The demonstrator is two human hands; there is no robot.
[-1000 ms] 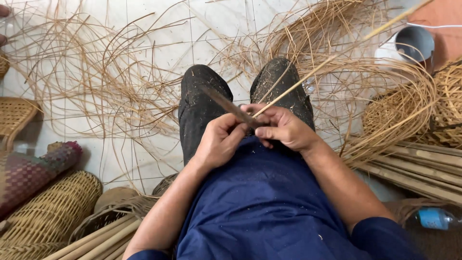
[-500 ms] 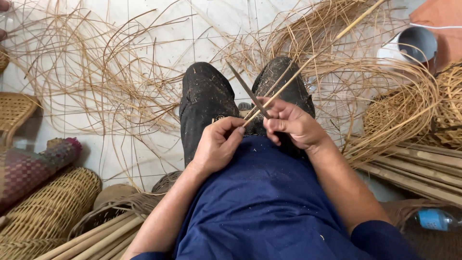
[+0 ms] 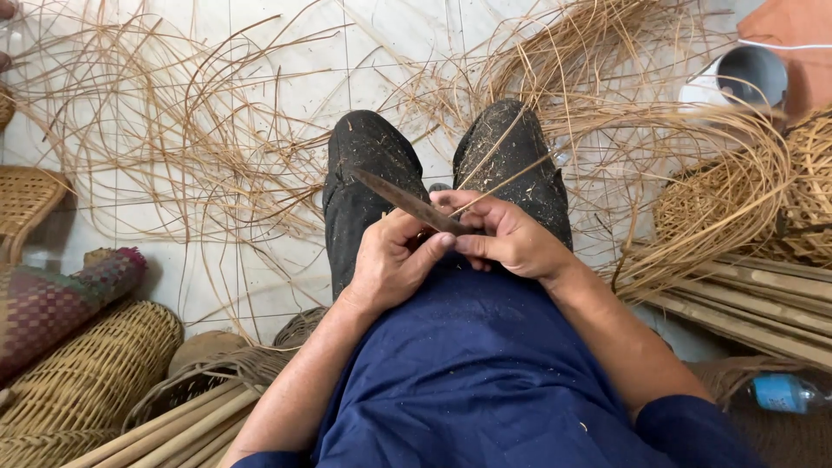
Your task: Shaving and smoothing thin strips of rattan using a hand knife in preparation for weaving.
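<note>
Tile floor [image 3: 260, 52], scattered cane strips [image 3: 173, 147], baskets [image 3: 78, 390]

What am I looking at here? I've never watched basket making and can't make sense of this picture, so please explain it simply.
There is one picture, taken by a camera worn on a person's head, looking down at their own lap and hands. No machine is involved.

The person sits on a pale tiled floor in blue clothes, dark trousers over the knees. Their left hand grips a dark knife whose blade points up and to the left. Their right hand pinches a thin cane strip where it meets the blade; the strip runs up over the right knee.

Loose cane strips lie scattered all over the floor. A woven basket lies lower left, with thicker cane rods on the right. A grey pipe end sits upper right and a plastic bottle lower right.
</note>
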